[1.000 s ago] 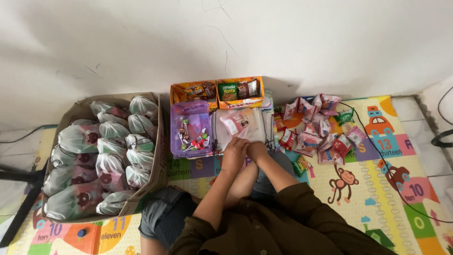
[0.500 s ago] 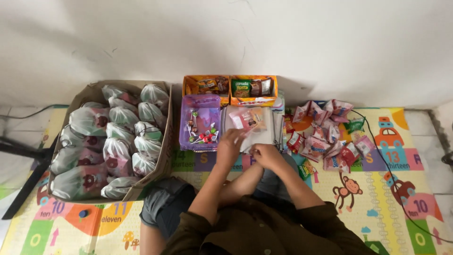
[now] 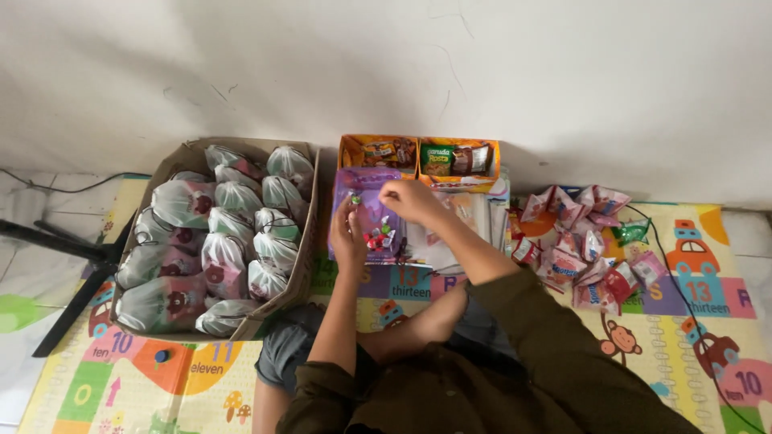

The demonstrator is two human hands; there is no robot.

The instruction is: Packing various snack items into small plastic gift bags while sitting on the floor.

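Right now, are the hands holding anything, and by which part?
Both the left hand and the right hand are over the purple pack of small sweets. Whether either hand grips anything cannot be told; the fingertips hide it.

Flat purple candy pack (image 3: 371, 210), mat-side.

part of purple flat toy packet (image 3: 371, 210) covered by left hand (image 3: 348, 235) and right hand (image 3: 410, 199), fingertip grip unresolved, black tripod legs (image 3: 60, 265) cut off at left edge
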